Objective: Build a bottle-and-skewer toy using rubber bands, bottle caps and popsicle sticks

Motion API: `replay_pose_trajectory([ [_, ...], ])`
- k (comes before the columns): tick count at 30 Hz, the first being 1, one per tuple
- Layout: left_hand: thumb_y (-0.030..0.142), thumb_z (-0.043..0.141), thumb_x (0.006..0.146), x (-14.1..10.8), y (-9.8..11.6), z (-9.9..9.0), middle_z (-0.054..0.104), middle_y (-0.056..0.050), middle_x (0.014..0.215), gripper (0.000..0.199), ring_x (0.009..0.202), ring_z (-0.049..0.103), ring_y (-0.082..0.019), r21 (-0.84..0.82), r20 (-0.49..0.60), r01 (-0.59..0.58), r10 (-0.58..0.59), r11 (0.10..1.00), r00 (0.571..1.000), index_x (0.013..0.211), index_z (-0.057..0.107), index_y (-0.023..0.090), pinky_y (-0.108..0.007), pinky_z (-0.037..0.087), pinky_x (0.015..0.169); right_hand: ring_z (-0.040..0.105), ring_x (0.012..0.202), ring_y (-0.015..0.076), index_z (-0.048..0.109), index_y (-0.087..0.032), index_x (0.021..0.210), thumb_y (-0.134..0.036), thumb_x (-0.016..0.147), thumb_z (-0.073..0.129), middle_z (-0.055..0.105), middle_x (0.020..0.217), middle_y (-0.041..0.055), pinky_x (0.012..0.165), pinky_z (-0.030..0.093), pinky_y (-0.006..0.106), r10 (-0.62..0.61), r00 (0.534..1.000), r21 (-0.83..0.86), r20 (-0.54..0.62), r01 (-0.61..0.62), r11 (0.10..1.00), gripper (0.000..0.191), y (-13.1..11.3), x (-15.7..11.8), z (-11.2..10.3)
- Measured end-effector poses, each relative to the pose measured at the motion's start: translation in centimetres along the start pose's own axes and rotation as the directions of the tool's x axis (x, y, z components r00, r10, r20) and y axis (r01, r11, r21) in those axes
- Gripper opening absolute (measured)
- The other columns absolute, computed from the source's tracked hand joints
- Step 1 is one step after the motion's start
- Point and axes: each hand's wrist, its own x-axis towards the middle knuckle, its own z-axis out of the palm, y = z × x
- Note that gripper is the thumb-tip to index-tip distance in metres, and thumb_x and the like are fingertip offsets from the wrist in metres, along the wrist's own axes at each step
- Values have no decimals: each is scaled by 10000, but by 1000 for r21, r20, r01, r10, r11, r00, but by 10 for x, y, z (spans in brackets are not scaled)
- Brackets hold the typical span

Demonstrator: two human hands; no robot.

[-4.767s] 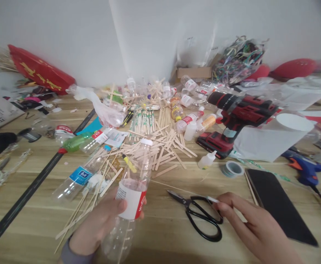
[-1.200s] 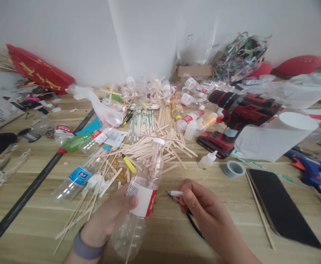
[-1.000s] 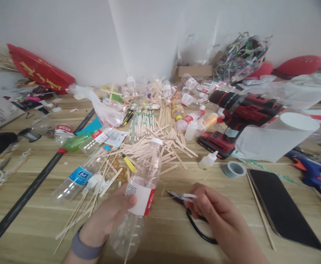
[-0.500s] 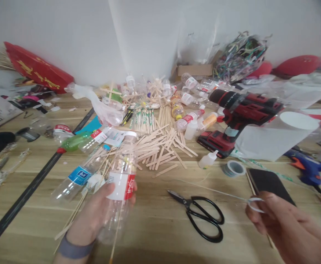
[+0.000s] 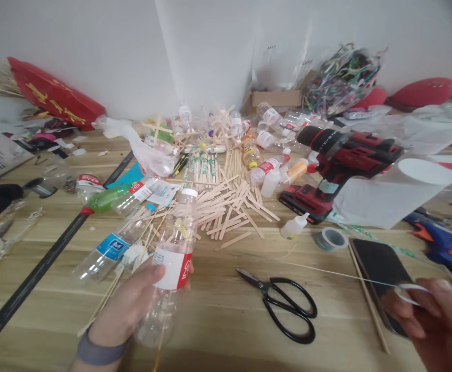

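Bottle (image 5: pixel 167 258) was in L hand (image 5: pixel 138 292), just left of centre over the near part of the table (image 5: pixel 210 330), w/ fingers wrapped right round it & thumb across the label (image 5: pixel 177 268). R hand (image 5: pixel 438 312), far right by the phone (image 5: pixel 388 279), had thumb & forefinger pinched on a white ring (image 5: pixel 414 293), no gap showing btwn them; other fingers were curled & part blurred. String (image 5: pixel 326 271) ran left from the ring, nearly straight, past the far side of the scissors (image 5: pixel 280 307); couldn't tell where its left end was.

Step in hand looked like holding the string out to the side. Best done, IMO, w/ a light, even pull, pinch on the ring only, string clear of the scissors' tip, & L grip firm but not enough to dent thin plastic.

Bottle's cap (image 5: pixel 189 192) pointed away from the person, bottom end toward them; long axis ran near-to-far, leaning a bit right at the cap. Exact tilt n/a from this view. Ring's long axis lay approx L–R, string end pointing left.
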Motion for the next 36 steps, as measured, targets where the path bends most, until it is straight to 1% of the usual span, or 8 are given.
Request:
replay_pose_trajectory([
  [3,499,843,640,3,-2,6,741,-80,797,477,710,696,-233,37,40,4,-5,999,999,973,758,169,-293,520,627,394,406,112,444,-238,494,-640,623,791,391,439,-53,361,382,227,81,997,95,1,-80,992,547,-10,-11,20],
  [8,522,833,650,8,-3,18,738,-85,827,468,672,679,-214,55,140,6,-14,998,990,942,751,165,-289,499,615,556,536,160,594,-216,587,-675,815,600,613,590,33,512,477,274,6,959,-25,284,1,1000,513,-10,-25,51],
  [14,538,811,676,11,-2,28,751,-90,951,511,762,702,-240,46,187,-17,8,999,982,1047,753,191,-314,510,696,513,547,147,589,-205,650,-627,928,442,565,575,5,508,403,252,7,749,-253,663,215,943,526,2,-43,87],
  [19,500,853,621,13,-1,28,695,-109,1223,547,1005,680,-315,8,73,-79,79,997,994,1065,745,200,-392,498,907,470,484,140,558,-226,665,-542,925,500,514,543,-27,469,347,259,-65,758,-426,649,433,794,413,15,-47,87],
  [23,509,830,649,12,-2,29,700,-129,1187,580,886,688,-274,41,103,-83,79,996,992,1114,733,178,-352,519,782,573,537,138,625,-219,1050,-475,907,569,654,1004,82,581,488,305,-261,824,-459,503,510,728,298,7,-43,89],
  [29,559,823,634,13,-7,39,754,-73,904,492,873,679,-293,94,156,-46,31,995,987,987,775,220,-333,499,740,658,656,166,441,-171,1380,-267,962,438,703,875,61,672,537,303,-312,640,-110,702,530,841,429,-21,-52,132],
  [31,587,829,607,14,-8,41,749,-73,884,519,890,673,-299,103,163,-33,16,994,987,972,772,223,-344,503,748,681,753,174,527,-191,1278,-241,959,429,722,930,69,694,534,297,-304,590,-40,748,498,866,337,-23,-56,144],
  [36,605,844,567,15,-8,39,741,-82,875,610,833,666,-264,99,156,-16,0,995,988,1021,756,207,-310,501,690,649,686,163,630,-223,851,-223,965,412,693,734,16,650,494,265,-319,590,-66,742,537,841,246,-17,-60,145],
])
